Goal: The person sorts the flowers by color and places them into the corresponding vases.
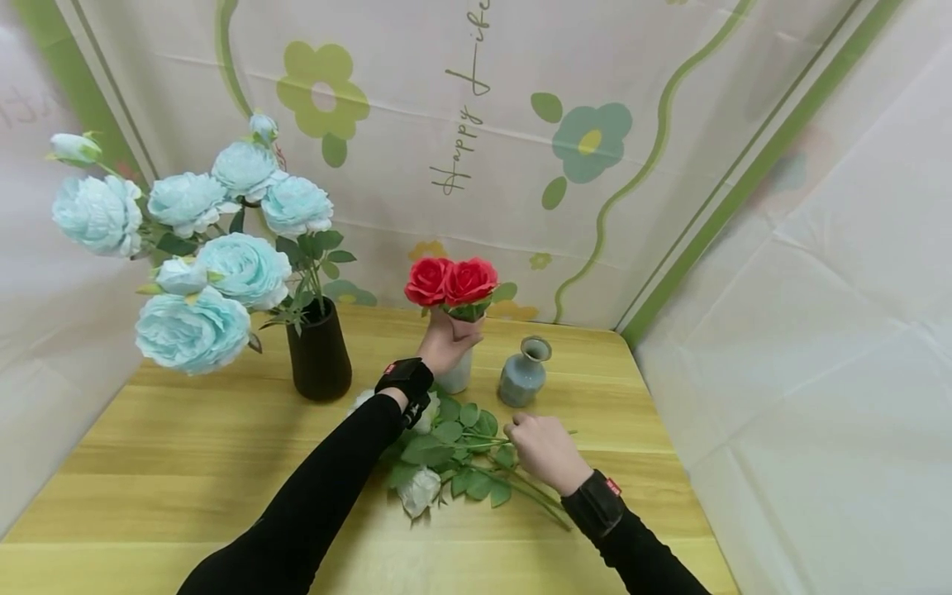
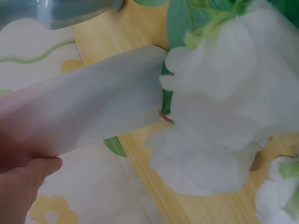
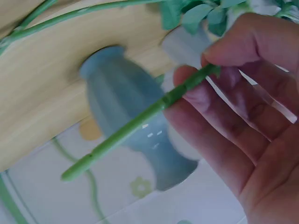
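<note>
My left hand (image 1: 444, 343) grips the upper part of a white vase (image 1: 456, 376) with a pinkish top, which holds red roses (image 1: 450, 282). In the left wrist view, only the thumb and part of that hand show beside the vase. With thumb and fingers, my right hand (image 1: 546, 453) pinches a green flower stem (image 3: 126, 129), its cut end sticking out past the fingertips. White flowers (image 1: 420, 492) with green leaves lie on the table in front of the vase, partly hidden by the left forearm. Close beyond the right hand stands a small blue-grey vase (image 1: 522, 378).
At the left, a black vase (image 1: 320, 355) holds tall light-blue flowers (image 1: 195, 330) that spread widely. The wooden table (image 1: 186, 463) ends at a printed cloth backdrop (image 1: 416, 116), with a white cloth wall (image 1: 818, 347) to the right.
</note>
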`<state>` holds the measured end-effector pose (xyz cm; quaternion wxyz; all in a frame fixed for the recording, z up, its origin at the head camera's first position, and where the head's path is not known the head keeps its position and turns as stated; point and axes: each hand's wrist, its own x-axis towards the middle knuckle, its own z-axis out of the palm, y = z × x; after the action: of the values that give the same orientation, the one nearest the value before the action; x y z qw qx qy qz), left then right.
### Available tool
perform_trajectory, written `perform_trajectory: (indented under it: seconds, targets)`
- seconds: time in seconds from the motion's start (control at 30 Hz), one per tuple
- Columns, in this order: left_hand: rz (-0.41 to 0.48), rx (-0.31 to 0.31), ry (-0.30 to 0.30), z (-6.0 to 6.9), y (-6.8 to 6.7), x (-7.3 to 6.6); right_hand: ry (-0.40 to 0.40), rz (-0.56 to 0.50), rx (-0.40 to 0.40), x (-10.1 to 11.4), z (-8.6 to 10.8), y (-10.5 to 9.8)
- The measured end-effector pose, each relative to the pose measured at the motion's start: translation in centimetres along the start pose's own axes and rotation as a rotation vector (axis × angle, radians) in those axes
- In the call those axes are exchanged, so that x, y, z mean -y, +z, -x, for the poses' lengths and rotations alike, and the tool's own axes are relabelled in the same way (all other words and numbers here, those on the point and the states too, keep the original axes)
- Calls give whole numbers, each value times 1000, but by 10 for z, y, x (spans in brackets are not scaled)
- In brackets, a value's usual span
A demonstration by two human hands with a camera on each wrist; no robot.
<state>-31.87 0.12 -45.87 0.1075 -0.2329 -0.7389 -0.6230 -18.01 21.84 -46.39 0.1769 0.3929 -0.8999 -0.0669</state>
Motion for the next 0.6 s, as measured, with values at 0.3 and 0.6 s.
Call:
perform_trajectory:
  seconds: [0.3,0.6]
  targets:
    - [13,-13,2,1,1,-3,85,-26,-107,-25,20,0]
    - [25,-15,44,4,0,-11,151,-105,-190,-45,36,-6]
